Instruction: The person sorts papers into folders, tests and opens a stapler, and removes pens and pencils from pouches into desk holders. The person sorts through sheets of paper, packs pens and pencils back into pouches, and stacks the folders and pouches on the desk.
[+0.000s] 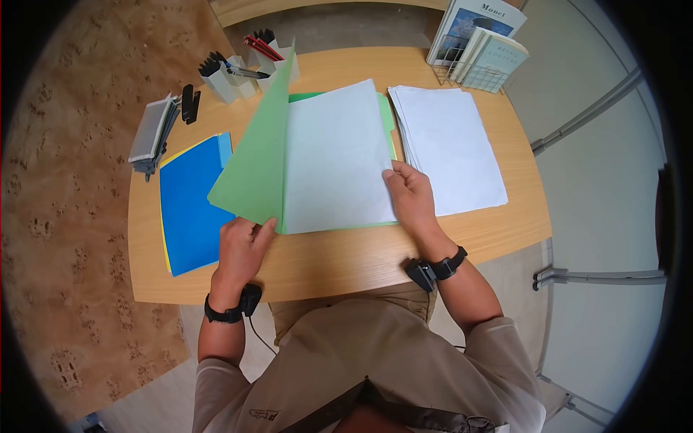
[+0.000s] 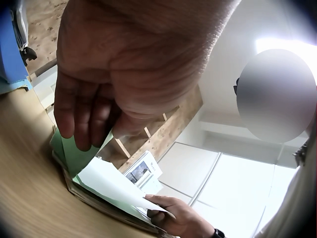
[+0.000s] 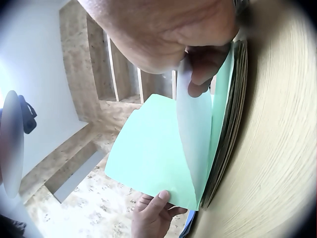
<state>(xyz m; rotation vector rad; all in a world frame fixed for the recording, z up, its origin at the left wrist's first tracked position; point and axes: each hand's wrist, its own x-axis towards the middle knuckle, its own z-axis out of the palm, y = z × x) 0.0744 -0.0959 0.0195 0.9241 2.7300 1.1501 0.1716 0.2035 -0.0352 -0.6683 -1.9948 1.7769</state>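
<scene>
A light green file folder [image 1: 249,162] lies on the desk with its front cover raised to the left. My left hand [image 1: 244,249] pinches the cover's lower edge between thumb and fingers, as the left wrist view also shows. Inside the folder is white paper [image 1: 336,159]. My right hand [image 1: 411,196] grips this paper at its right edge, thumb on top. In the right wrist view the sheet [image 3: 194,131] bows up from the folder's back under the fingers [image 3: 202,74]. More folders are stacked beneath, their edges [image 3: 233,134] showing.
Right of the folder is a stack of white paper [image 1: 455,148]. Blue folders [image 1: 191,206] lie to the left, below a black stapler [image 1: 190,105] and a grey pouch [image 1: 153,130]. Pen holders [image 1: 229,85] stand at the back; books [image 1: 494,61] in a wire rack occupy the back right.
</scene>
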